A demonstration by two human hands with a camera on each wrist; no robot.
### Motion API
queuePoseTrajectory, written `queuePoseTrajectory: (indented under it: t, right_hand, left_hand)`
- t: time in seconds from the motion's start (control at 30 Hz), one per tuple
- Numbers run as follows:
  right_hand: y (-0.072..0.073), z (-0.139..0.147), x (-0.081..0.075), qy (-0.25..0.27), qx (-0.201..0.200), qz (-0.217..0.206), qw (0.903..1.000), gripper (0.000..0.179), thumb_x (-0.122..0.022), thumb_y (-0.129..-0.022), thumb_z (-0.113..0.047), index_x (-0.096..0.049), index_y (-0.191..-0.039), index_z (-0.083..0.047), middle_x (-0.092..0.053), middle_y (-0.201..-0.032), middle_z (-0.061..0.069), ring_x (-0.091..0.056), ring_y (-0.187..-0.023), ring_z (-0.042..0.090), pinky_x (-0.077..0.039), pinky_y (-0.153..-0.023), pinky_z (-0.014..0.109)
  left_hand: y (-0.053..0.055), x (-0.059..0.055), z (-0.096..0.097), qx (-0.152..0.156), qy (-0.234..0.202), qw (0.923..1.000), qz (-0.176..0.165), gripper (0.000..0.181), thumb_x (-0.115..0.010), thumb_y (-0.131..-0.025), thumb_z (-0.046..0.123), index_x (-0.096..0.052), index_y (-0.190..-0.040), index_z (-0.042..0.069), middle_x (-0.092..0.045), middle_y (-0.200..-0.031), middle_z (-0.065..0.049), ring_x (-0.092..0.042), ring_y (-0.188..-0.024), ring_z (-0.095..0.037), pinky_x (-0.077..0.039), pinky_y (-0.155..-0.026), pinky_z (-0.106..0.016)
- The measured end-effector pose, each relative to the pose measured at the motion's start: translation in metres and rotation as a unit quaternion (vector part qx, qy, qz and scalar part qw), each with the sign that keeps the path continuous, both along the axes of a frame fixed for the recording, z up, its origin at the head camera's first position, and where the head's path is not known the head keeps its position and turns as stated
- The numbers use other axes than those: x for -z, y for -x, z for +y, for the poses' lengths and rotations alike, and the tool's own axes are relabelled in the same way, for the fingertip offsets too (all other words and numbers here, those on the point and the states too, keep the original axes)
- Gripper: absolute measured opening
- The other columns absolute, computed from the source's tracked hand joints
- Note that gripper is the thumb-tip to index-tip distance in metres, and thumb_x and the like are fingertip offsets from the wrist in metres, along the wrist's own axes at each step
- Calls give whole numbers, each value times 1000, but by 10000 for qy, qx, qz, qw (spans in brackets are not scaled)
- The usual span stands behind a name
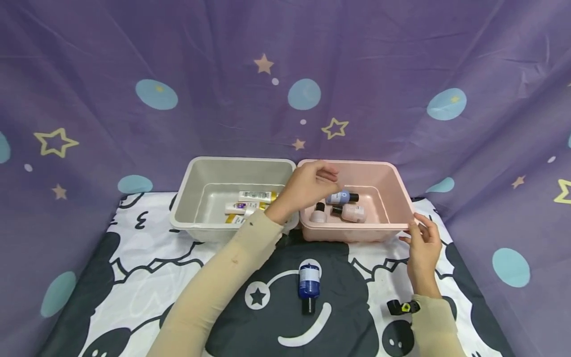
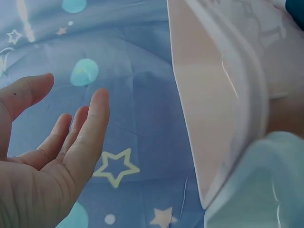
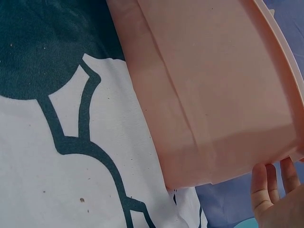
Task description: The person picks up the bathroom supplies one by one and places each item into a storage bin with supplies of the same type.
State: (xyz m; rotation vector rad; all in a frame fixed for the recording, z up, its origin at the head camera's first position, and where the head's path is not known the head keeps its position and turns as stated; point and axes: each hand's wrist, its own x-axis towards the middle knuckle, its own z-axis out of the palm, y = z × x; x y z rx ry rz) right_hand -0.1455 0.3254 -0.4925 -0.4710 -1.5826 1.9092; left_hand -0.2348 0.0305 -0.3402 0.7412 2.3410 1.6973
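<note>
Over the left part of the pink bin (image 1: 379, 171) is my left hand (image 1: 308, 186), its fingers loosely extended with nothing between them, as the left wrist view shows. Below it, small black-capped bottles lie in the bin: a light blue bottle (image 1: 339, 197), a pink bottle (image 1: 352, 213) and a whitish bottle (image 1: 318, 216). My right hand (image 1: 424, 248) holds the bin's front right corner, with fingertips (image 3: 259, 173) right under the rim. A dark blue bottle (image 1: 309, 282) with a black cap lies on the cloth in front of the bins.
A grey bin (image 1: 192, 198) stands left of the pink one, holding several white and yellow tubes (image 1: 256, 196). A black-and-white patterned cloth (image 1: 138, 277) covers the table. Behind hangs a purple curtain (image 1: 223, 109) with stars and dots. My left forearm crosses before the grey bin.
</note>
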Motion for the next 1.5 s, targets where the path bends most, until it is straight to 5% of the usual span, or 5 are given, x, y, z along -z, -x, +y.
queuePoseTrajectory:
  t: [0.5, 0.67, 0.97, 1.23, 1.5]
  right_hand:
    - [0, -1, -1, -60, 24, -15, 10000, 30, -67, -96, -8, -65, -125, -1, -67, -103, 12, -68, -78, 15, -56, -58, 23]
    - [-1, -1, -2, -45, 37, 2, 10000, 29, -67, -96, -7, -65, -124, -1, -66, -103, 14, -67, -78, 15, -56, -58, 23]
    - [-1, -1, -1, 49, 20, -16, 10000, 28, -66, -97, -6, -66, -124, -2, -67, -100, 12, -66, -77, 15, -56, -58, 23]
    - [-1, 0, 0, 2, 20, -20, 10000, 28, -67, -97, -7, -66, -124, -3, -66, -102, 14, -67, -78, 15, -56, -58, 23]
    - [-2, 0, 1, -35, 50, -73, 10000, 28, -66, -97, -7, -66, -125, -3, -66, -103, 14, -67, -78, 15, -56, -58, 23]
  left_hand:
    - [-75, 38, -40, -316, -28, 9989, -334, 34, -78, -89, 23, -67, -120, 14, -68, -117, 2, -68, -97, -9, -56, -76, -28]
    - [-92, 56, -44, -324, 80, 9990, -303, 38, -78, -90, 27, -67, -123, 13, -67, -120, -2, -68, -100, -11, -55, -81, -29]
    - [-105, 95, -49, -293, 185, 9977, -578, 38, -76, -92, 26, -64, -124, 10, -64, -125, -9, -68, -104, -24, -56, -77, -27]
    - [-110, 134, -51, -524, 821, 9921, -785, 39, -78, -89, 27, -65, -122, 9, -66, -120, -7, -68, -99, -21, -56, -77, -32]
    - [-116, 156, -51, -527, 1175, 9867, -995, 54, -82, -84, 31, -63, -124, 1, -66, -118, -15, -70, -93, -24, -57, -75, -36]
